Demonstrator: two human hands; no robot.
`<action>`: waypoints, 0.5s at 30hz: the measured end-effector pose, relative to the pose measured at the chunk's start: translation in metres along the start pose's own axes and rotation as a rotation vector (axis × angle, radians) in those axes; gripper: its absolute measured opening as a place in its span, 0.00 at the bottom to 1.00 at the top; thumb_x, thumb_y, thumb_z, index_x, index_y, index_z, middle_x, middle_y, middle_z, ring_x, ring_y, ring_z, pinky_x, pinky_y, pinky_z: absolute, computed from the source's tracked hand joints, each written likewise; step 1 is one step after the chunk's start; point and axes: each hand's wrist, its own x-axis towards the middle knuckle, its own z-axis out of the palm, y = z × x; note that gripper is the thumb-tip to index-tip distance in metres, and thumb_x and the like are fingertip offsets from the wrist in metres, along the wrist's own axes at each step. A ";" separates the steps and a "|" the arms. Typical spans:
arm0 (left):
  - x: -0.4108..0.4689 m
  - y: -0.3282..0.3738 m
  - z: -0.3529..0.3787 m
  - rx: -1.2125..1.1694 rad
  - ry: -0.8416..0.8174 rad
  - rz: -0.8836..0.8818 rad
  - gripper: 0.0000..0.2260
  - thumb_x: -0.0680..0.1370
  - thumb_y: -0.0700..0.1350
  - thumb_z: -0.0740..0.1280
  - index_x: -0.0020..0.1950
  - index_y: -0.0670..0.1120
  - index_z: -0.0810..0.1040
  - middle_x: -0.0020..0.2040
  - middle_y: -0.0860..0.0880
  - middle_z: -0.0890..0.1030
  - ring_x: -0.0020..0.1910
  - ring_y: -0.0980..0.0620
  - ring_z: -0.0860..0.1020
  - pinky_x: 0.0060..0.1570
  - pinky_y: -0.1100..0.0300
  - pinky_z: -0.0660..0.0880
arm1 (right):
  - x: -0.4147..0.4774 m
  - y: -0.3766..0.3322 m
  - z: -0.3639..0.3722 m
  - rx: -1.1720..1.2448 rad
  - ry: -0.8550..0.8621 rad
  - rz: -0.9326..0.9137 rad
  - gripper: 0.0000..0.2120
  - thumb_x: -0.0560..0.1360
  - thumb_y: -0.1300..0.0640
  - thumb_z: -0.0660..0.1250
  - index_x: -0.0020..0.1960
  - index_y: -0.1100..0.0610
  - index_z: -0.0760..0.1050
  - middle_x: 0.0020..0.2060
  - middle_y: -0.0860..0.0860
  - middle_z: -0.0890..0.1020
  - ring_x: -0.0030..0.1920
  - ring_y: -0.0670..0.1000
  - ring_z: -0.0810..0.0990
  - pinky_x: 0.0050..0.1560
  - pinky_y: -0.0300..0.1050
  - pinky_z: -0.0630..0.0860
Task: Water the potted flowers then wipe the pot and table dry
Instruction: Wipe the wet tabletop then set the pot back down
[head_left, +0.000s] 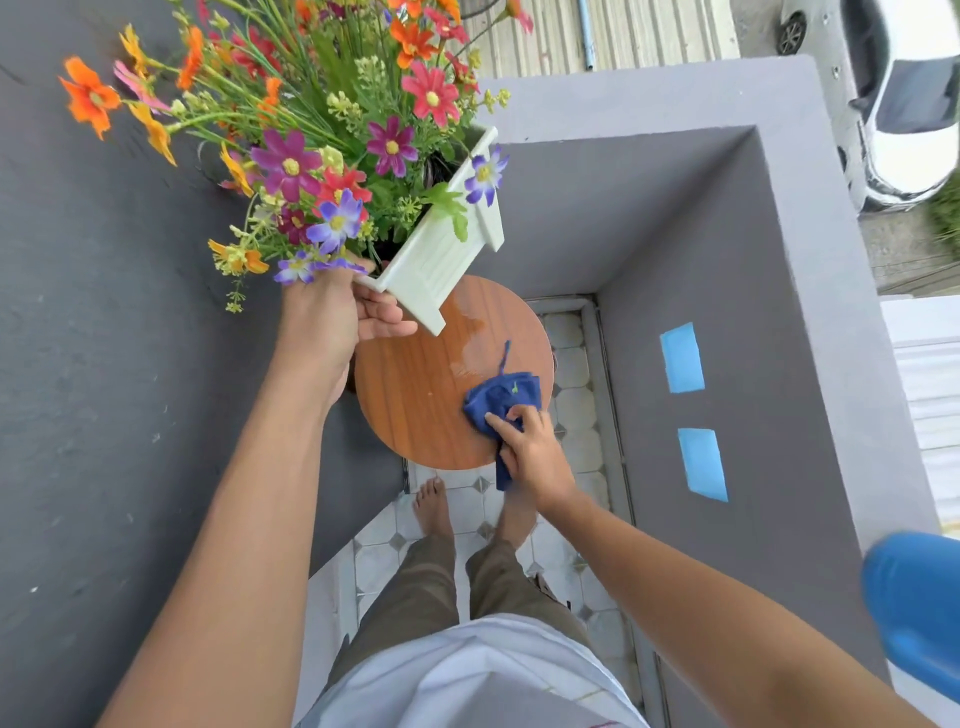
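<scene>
My left hand (340, 312) grips the near corner of a white rectangular flower pot (447, 249) and holds it tilted, lifted above the round wooden table (410, 400). Orange, pink, purple and red flowers (311, 135) spread up and left from the pot. My right hand (530, 447) presses a crumpled dark blue cloth (501, 397) onto the table's right side. A wet patch (467, 343) shines on the tabletop just beyond the cloth, under the pot's lower corner.
Grey walls close in the narrow balcony on the left (104, 364) and right (727, 312), the right one bearing two blue tape patches (681, 358). A blue object (914, 603) sits at the right edge. My bare feet stand on the tiled floor (374, 561).
</scene>
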 end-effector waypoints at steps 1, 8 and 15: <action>0.000 0.000 0.002 -0.002 0.000 -0.003 0.12 0.81 0.37 0.52 0.42 0.44 0.71 0.25 0.50 0.77 0.24 0.54 0.76 0.28 0.57 0.80 | -0.009 -0.001 0.004 -0.005 -0.075 -0.091 0.21 0.72 0.66 0.66 0.64 0.57 0.77 0.56 0.55 0.69 0.53 0.60 0.72 0.42 0.59 0.80; -0.003 0.000 0.004 0.024 0.009 -0.020 0.12 0.81 0.36 0.52 0.42 0.44 0.71 0.31 0.44 0.75 0.23 0.54 0.76 0.27 0.57 0.80 | 0.029 0.009 -0.022 0.019 -0.100 -0.076 0.20 0.74 0.66 0.65 0.65 0.59 0.79 0.55 0.60 0.75 0.55 0.62 0.74 0.48 0.59 0.79; -0.006 0.018 0.004 0.036 0.039 -0.036 0.13 0.80 0.35 0.53 0.38 0.42 0.72 0.30 0.42 0.73 0.22 0.53 0.75 0.28 0.54 0.81 | 0.126 0.004 -0.036 0.021 0.145 0.322 0.20 0.78 0.63 0.59 0.69 0.59 0.74 0.60 0.58 0.72 0.61 0.59 0.69 0.58 0.52 0.74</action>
